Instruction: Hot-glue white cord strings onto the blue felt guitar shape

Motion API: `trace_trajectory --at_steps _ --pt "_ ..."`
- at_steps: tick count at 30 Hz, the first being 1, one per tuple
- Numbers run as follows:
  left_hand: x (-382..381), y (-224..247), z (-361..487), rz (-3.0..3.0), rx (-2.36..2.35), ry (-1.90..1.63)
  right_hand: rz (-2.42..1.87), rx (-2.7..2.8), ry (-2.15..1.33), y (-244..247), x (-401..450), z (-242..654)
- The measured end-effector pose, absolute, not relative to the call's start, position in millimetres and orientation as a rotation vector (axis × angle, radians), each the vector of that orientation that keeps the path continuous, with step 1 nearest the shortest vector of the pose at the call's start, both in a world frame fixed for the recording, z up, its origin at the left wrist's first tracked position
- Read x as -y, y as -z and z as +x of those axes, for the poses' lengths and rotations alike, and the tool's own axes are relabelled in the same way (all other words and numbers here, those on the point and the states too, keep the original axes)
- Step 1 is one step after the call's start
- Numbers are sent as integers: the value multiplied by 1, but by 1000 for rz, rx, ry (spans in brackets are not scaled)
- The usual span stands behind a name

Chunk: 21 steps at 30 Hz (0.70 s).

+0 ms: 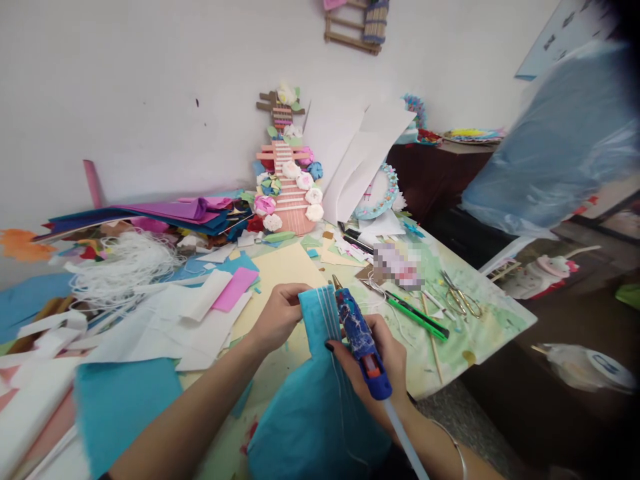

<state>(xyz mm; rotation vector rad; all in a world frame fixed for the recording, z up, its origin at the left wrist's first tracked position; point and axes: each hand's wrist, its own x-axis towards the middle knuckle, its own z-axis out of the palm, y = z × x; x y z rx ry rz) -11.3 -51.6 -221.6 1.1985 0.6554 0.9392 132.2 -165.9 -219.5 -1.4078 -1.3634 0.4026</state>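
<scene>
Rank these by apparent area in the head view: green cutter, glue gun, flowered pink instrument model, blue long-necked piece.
1. Blue long-necked piece
2. Flowered pink instrument model
3. Glue gun
4. Green cutter

Apparent size only; the model stands farther away.

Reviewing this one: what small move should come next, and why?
Probably a dab from the glue gun at the top ends of the strings: the right hand holds its nozzle close by, and the left hand grips the blue piece there.
</scene>
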Motion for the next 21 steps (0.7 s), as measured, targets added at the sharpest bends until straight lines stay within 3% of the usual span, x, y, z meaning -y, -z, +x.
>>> trace_trajectory --at_steps 16,21 --pt "52 213 -21 1197 -361 -776 -1322 1401 -161 226 157 138" --pt "68 217 -9 1220 -608 -956 -1313 1393 -165 229 157 137"
